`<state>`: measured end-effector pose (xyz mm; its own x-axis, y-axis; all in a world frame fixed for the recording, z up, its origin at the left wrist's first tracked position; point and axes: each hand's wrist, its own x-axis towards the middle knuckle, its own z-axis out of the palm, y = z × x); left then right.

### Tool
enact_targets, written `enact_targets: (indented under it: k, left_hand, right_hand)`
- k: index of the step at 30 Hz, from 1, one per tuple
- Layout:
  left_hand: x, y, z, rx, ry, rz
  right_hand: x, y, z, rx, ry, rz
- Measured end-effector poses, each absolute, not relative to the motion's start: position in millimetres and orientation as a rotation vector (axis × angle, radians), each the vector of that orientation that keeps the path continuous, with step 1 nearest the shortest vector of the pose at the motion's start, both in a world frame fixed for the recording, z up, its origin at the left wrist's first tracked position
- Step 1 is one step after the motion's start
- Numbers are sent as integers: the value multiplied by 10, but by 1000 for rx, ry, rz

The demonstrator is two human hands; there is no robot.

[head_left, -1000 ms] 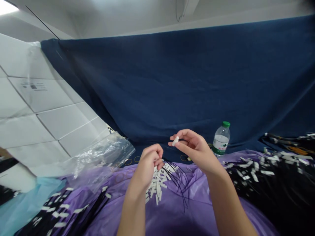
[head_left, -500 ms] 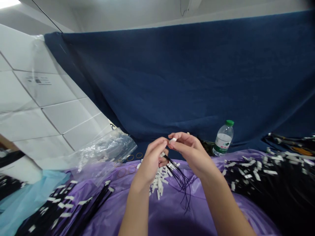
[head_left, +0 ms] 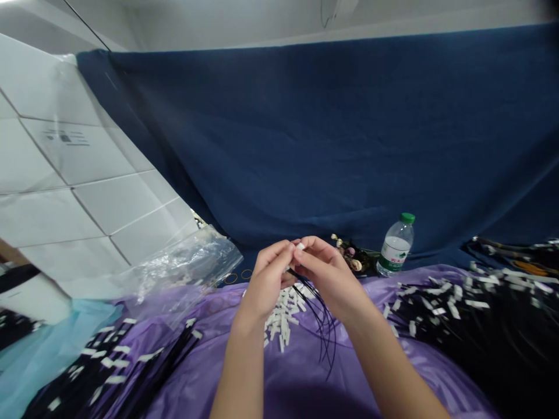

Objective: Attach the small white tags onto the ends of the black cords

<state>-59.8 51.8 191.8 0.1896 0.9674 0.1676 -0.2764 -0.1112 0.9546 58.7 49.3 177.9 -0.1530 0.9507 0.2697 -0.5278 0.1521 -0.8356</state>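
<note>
My left hand [head_left: 271, 278] is closed around a bunch of thin black wires [head_left: 321, 329], whose loose ends hang down to the right. Against its fingertips, my right hand [head_left: 328, 272] pinches a small white connector [head_left: 300, 247] between thumb and index finger. The fingertips of both hands meet, so the exact contact between connector and wires is hidden. Below them, a heap of small white connectors [head_left: 283, 326] lies on purple plastic sheeting [head_left: 205, 378].
Black wires with white ends [head_left: 454, 308] are piled at right, more wire bundles [head_left: 113, 372] at left. A water bottle [head_left: 395, 247] stands behind, beside dried flowers [head_left: 353, 259]. Clear plastic bag [head_left: 187, 262], rubber bands [head_left: 231, 278] and white boxes [head_left: 78, 174] are at left; a blue cloth [head_left: 305, 134] hangs behind.
My right hand has moved left and closed in on my left hand, bringing the white connector against its fingertips. The dried flowers behind have come into fuller view.
</note>
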Motion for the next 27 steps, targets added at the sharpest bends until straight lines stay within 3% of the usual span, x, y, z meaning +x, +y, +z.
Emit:
enact_targets:
  k: [10,27]
  left_hand:
    - [-654,539,1984,904,675,1385]
    - [-720,561,2036,571,501,973]
  right_hand:
    - [764,378,1806,-749,-1665,1305]
    - [643,384,1759,-789,-1386,1105]
